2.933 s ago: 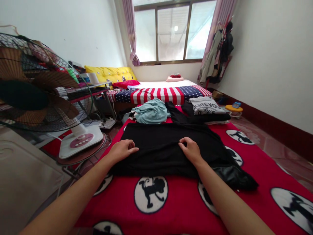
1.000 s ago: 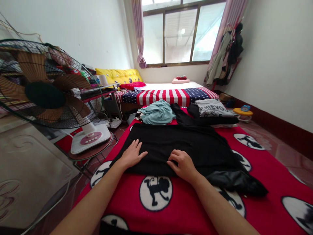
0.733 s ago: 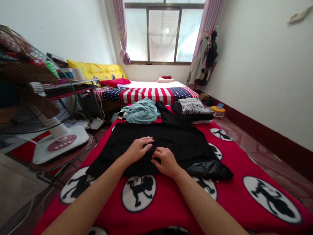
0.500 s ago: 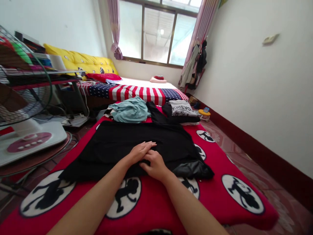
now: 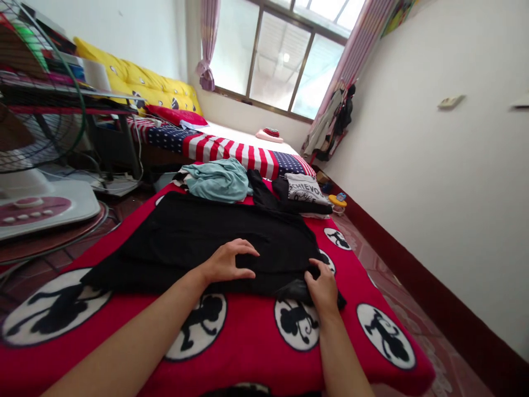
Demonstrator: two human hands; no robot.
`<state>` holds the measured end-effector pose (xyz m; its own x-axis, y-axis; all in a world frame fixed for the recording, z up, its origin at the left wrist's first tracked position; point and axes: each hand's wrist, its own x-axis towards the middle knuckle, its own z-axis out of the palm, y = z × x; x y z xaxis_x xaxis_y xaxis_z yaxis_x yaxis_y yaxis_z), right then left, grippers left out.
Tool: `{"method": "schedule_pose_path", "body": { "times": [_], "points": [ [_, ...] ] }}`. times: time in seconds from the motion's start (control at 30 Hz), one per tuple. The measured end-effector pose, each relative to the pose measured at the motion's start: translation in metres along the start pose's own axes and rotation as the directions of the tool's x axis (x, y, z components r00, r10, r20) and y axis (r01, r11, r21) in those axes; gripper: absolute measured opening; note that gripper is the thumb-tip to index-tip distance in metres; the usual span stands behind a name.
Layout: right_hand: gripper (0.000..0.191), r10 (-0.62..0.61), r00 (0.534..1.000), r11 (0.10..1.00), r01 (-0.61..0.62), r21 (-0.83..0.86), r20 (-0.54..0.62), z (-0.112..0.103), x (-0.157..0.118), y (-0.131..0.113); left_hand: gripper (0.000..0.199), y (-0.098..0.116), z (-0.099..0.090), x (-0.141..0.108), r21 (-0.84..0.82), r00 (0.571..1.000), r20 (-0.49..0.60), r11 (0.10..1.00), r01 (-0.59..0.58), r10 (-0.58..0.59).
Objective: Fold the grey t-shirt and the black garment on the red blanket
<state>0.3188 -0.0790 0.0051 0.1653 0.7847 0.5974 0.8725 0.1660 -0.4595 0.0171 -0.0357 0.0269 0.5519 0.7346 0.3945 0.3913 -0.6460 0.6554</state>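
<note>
A black garment (image 5: 185,237) lies spread on a red blanket (image 5: 256,336) with round monkey prints. Over its middle is my left hand (image 5: 230,261), thumb and fingers apart in a C shape, with nothing between them. My right hand (image 5: 322,284) is at the garment's right end, near a shinier dark part; its thumb and fingers are apart and curve over the cloth. Behind the garment, a crumpled light teal cloth (image 5: 221,181) lies at the left, and a folded grey shirt (image 5: 305,188) with lettering rests on dark folded clothes at the right.
A fan (image 5: 37,204) stands on a round stool at the left, beside a cluttered desk. Farther back is a bed with a striped and starred cover (image 5: 231,151) and a yellow cushion (image 5: 136,82). A yellow stool (image 5: 338,202) stands by the right wall.
My hands were together over the garment's middle and are now apart. The right one has moved right to the garment's end, and the left one has opened. The view has tilted.
</note>
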Motion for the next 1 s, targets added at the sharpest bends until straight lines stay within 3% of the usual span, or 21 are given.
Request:
{"method": "schedule_pose_path", "body": {
  "times": [0.1,0.23,0.33,0.5,0.67,0.77,0.87,0.93,1.0],
  "points": [
    [0.026,0.003,0.999,1.000,-0.003,0.001,0.037,0.004,-0.003,0.013,0.041,0.003,-0.002,-0.003,0.095,0.996,0.024,0.992,-0.084,0.082],
    [0.025,0.023,0.999,1.000,-0.023,0.006,0.043,0.007,-0.003,0.009,0.015,0.000,0.000,-0.002,0.199,0.991,0.000,0.972,-0.128,0.131],
    [0.022,0.074,0.997,0.995,-0.075,0.061,0.022,0.005,-0.003,0.006,0.017,-0.001,0.000,-0.001,0.208,0.983,-0.037,0.964,-0.167,0.178],
    [0.017,0.088,0.989,0.989,-0.072,0.126,-0.119,-0.001,-0.004,0.003,0.019,0.003,-0.005,-0.006,0.108,0.976,-0.164,0.986,-0.124,0.140],
    [0.023,-0.040,0.991,0.999,0.041,0.004,-0.131,-0.007,-0.009,0.001,0.022,0.006,-0.008,-0.011,0.127,0.996,-0.001,0.988,-0.089,0.089],
    [0.024,-0.038,0.992,0.995,0.026,-0.093,-0.124,-0.010,-0.010,-0.003,0.032,0.006,-0.006,-0.009,0.166,0.999,-0.026,0.986,-0.019,0.024],
    [0.023,-0.090,0.983,0.992,0.073,-0.107,-0.160,-0.013,-0.003,-0.024,0.024,0.003,-0.003,-0.006,0.177,0.985,-0.171,0.983,0.040,-0.009],
    [0.021,-0.199,0.969,0.980,0.201,0.000,-0.148,-0.015,0.008,-0.051,0.017,0.000,-0.001,-0.005,0.167,0.971,-0.239,0.984,0.055,-0.014],
    [0.021,-0.313,0.944,0.933,0.327,0.149,-0.108,-0.016,0.022,-0.084,0.027,-0.003,0.001,-0.005,0.168,0.967,-0.252,0.984,0.060,-0.016]
  ]
}}
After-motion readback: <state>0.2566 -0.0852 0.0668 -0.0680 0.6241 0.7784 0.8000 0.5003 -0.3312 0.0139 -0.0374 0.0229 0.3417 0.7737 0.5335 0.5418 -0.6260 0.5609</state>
